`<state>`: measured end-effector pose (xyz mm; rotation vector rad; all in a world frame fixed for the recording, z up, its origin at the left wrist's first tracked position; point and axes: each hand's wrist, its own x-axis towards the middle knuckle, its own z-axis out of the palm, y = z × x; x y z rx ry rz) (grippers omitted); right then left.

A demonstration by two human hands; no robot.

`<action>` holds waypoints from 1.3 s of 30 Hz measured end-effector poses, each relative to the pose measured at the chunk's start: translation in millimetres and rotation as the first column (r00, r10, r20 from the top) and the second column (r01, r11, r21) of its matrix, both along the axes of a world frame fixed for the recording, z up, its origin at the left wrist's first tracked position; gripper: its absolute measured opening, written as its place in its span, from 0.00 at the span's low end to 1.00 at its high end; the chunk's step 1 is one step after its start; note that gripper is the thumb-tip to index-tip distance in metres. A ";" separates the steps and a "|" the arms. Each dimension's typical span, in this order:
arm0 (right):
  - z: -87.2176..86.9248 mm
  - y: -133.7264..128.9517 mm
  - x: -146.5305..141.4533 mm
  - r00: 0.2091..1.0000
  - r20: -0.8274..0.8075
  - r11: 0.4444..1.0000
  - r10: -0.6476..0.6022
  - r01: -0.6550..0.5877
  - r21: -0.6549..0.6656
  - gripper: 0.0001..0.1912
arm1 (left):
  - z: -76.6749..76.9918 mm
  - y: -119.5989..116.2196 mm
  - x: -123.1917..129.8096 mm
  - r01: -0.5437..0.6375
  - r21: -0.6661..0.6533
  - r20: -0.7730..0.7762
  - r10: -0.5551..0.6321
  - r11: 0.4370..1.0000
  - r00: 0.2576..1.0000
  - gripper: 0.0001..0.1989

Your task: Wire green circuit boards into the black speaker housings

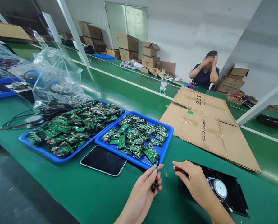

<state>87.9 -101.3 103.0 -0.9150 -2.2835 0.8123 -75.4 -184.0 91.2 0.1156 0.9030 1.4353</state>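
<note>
My left hand (144, 189) is closed round a circuit board (156, 179), which it holds edge-on just in front of the right-hand blue tray (165, 152). My right hand (193, 179) pinches a small wire connector (175, 168), white at the tip with red behind it, a short gap away from the board. Below and beyond the right hand lies a black plastic housing (236, 193). A round speaker (220, 188) sits in it, and a lead with a white plug (230, 209) trails near its front edge. My right forearm hides part of the housing.
Green circuit boards fill a second blue tray (57, 159) on the left. A tablet (103, 160) lies before the trays. Flattened cardboard (199, 121) covers the bench at right. Beyond stand a water bottle (163, 84) and a seated person (204, 73). Plastic bags (57, 74) sit at left.
</note>
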 end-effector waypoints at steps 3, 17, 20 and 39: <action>1.0 5.7 8.0 0.996 -0.012 0.996 -0.088 0.088 0.001 0.08 | 6.3 -1.9 5.7 0.079 0.019 0.001 -0.079 0.997 0.997 0.17; 33.0 -11.2 23.0 0.983 -0.014 0.977 -0.185 0.186 0.109 0.11 | 0.4 4.8 16.5 0.144 0.161 -0.290 -0.092 0.976 0.953 0.16; 26.7 -24.4 4.7 0.984 -0.109 0.934 -0.144 0.171 0.314 0.10 | 4.7 4.0 26.7 0.015 0.135 -0.341 0.032 0.991 0.939 0.18; 6.5 -36.8 -19.5 0.909 -0.370 0.785 -0.191 0.367 0.498 0.09 | 6.8 0.1 66.4 -0.219 0.145 -0.033 0.226 0.965 0.974 0.17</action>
